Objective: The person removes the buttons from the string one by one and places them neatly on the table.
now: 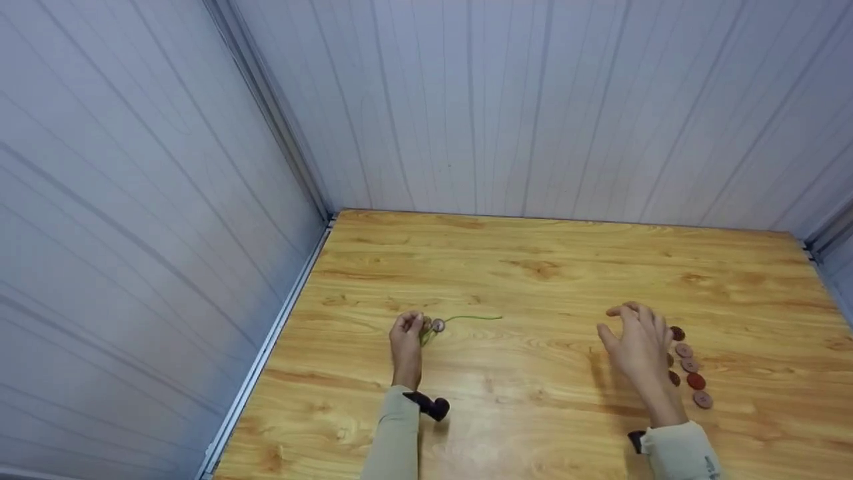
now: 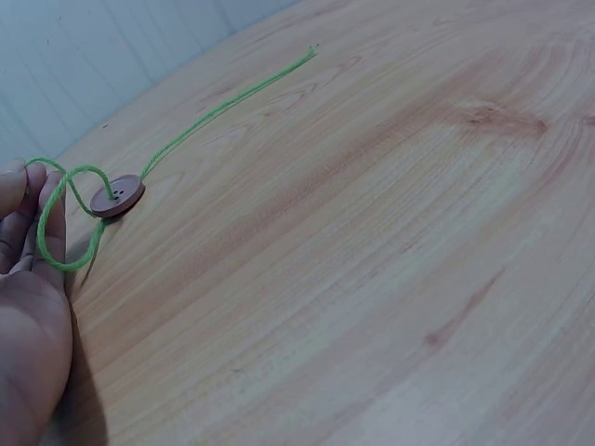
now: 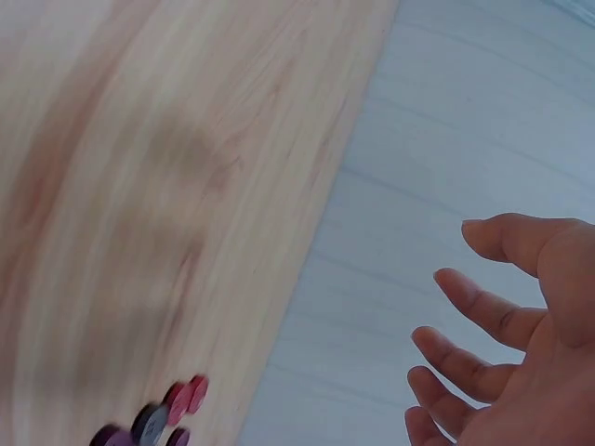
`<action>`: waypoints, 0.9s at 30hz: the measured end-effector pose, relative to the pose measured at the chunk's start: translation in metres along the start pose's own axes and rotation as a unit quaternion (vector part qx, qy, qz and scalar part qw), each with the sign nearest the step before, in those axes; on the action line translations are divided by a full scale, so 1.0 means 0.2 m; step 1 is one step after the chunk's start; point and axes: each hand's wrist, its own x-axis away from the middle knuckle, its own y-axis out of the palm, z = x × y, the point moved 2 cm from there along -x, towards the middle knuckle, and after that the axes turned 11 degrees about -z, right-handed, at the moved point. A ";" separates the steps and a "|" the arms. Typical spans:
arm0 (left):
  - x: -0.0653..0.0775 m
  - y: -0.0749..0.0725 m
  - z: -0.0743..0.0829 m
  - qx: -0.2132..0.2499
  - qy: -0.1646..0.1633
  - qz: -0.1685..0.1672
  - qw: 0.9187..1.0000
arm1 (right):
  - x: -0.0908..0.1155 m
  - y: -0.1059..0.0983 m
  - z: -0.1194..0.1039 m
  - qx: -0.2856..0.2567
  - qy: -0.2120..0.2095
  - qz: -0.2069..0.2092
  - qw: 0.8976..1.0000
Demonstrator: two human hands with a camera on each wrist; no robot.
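My left hand [image 1: 406,347] pinches a green string [image 2: 228,104] between thumb and fingertips at the left of the table. A round brown button [image 2: 118,196] with small holes is threaded on that string, just beyond the fingertips. Part of the string loops up beside the button, and its free end trails away to the right over the wood. My right hand [image 1: 640,343] is raised with nothing in it, fingers spread and loosely bent. It is nearest to a group of loose buttons [image 1: 690,365] and partly hides some of them in the head view.
Those loose buttons lie in rough rows, with pinkish, dark brown and red ones [image 1: 696,381] among them. The wooden table [image 1: 533,267] meets a pale panel wall [image 1: 506,113] at the back and another wall [image 1: 133,233] on the left.
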 end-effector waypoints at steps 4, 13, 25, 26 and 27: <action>0.00 0.00 0.00 0.001 0.003 0.000 1.000 | -0.04 0.04 -0.10 -0.008 -0.022 0.007 1.000; 0.01 0.00 0.00 -0.008 -0.005 -0.003 1.000 | -0.12 0.18 -0.29 -0.037 -0.067 -0.004 0.997; 0.00 -0.01 -0.01 -0.005 -0.005 0.004 1.000 | -0.18 0.35 -0.48 -0.061 -0.086 -0.035 0.994; -0.01 -0.01 -0.01 -0.003 -0.003 0.004 1.000 | -0.19 0.36 -0.49 -0.064 -0.086 -0.041 0.993; -0.01 0.00 -0.01 -0.002 -0.003 0.004 1.000 | -0.19 0.38 -0.50 -0.066 -0.085 -0.047 0.993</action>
